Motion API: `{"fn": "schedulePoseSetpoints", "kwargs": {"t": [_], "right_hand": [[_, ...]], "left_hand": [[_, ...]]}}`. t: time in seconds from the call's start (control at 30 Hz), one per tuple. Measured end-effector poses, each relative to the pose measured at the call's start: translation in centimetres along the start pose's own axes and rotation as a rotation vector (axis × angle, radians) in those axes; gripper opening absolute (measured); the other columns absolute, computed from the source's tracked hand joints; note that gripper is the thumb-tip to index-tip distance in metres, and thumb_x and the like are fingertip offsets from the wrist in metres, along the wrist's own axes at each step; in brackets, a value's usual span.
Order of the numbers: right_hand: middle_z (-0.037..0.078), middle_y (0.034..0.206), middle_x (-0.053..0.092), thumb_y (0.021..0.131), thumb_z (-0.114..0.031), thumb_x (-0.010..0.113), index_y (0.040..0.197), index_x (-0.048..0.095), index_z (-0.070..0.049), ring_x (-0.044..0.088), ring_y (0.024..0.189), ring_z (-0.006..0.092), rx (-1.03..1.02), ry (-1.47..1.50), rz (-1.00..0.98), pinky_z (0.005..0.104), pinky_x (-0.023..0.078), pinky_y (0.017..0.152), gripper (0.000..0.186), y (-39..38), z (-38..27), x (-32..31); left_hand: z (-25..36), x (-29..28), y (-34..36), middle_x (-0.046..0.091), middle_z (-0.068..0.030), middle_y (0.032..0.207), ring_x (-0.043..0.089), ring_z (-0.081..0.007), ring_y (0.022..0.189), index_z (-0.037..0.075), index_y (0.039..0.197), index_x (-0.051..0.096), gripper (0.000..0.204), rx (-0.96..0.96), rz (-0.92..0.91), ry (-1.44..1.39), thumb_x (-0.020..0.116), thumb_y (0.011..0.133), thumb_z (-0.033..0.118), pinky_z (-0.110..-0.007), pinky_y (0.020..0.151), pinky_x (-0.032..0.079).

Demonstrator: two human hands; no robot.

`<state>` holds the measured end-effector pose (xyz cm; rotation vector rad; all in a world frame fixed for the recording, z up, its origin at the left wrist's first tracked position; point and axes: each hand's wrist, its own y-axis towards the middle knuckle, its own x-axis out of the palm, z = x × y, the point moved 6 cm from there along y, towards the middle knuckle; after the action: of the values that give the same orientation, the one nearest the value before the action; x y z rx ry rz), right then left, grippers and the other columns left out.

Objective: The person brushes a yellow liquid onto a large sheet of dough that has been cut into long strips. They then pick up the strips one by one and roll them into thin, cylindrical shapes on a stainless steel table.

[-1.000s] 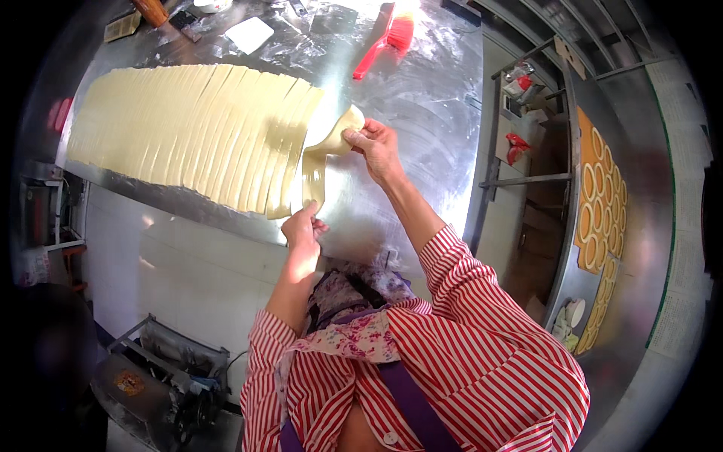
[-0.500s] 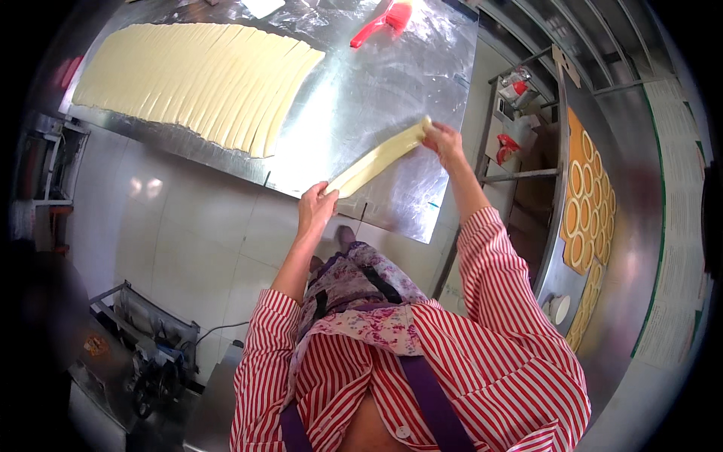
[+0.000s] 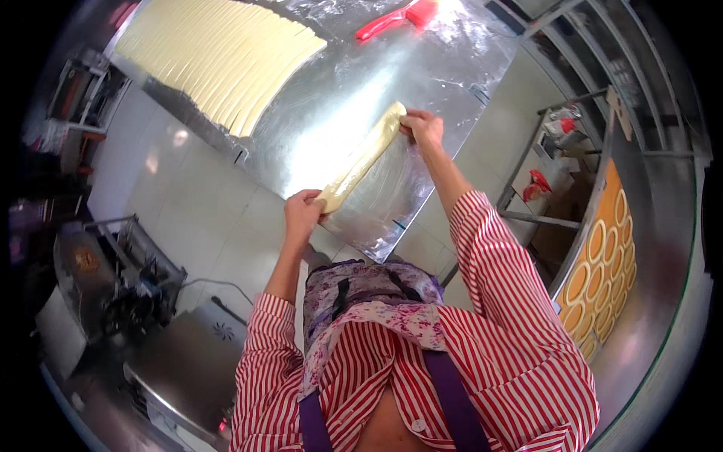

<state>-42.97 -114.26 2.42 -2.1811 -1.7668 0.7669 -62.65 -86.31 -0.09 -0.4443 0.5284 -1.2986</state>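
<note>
A pale strip of dough [image 3: 361, 164] stretches between my two hands over the near corner of the metal table. Its lower left end is pinched in my left hand [image 3: 303, 214], fingers closed around it. My right hand [image 3: 423, 128] grips the strip close to its far end, thumb and fingers pressed together. Beyond my left hand, a sheet of dough cut into many side-by-side strips [image 3: 226, 64] lies on the table. A red brush [image 3: 399, 19] rests farther back on the same surface.
The metal table [image 3: 444, 90] is dusted with flour in places. On the right, dough rings [image 3: 595, 282] lie on an orange sheet, beside a rack with a red packet [image 3: 536, 184]. A steel-topped unit [image 3: 192, 361] and dark machinery [image 3: 128, 301] stand at lower left.
My view has turned and shifted, so the table appears rotated. Both hands still hold the dough strip, which now slants more steeply in view and sits lower against the table.
</note>
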Motion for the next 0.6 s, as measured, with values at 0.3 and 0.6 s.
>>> {"fn": "schedulePoseSetpoints", "kwargs": {"t": [0.3, 0.6], "right_hand": [[0.026, 0.123, 0.063, 0.077, -0.011, 0.076, 0.131, 0.055, 0.007, 0.063, 0.115, 0.0289, -0.392, -0.285, -0.394, 0.0373, 0.055, 0.092, 0.061, -1.8, -2.3, 4.5], [0.022, 0.114, 0.058, 0.067, -0.017, 0.081, 0.126, 0.052, 0.001, 0.057, 0.106, 0.0401, -0.625, -0.942, -0.278, 0.0465, 0.050, 0.091, 0.067, -14.5, 3.8, -2.9]], "left_hand": [[2.5, 7.1, -4.0, 0.070, -0.0092, 0.078, 0.065, -0.0125, 0.066, -0.003, 0.118, 0.066, 0.041, 0.085, -0.123, 0.201, 0.069, 0.082, 0.015, -0.026, 0.063, 0.052], [13.0, 5.3, 7.3, 0.055, -0.0175, 0.135, 0.051, -0.0376, 0.124, 0.007, 0.126, 0.062, 0.050, 0.801, 0.180, 0.703, 0.053, 0.078, -0.005, -0.043, 0.101, 0.043]]}}
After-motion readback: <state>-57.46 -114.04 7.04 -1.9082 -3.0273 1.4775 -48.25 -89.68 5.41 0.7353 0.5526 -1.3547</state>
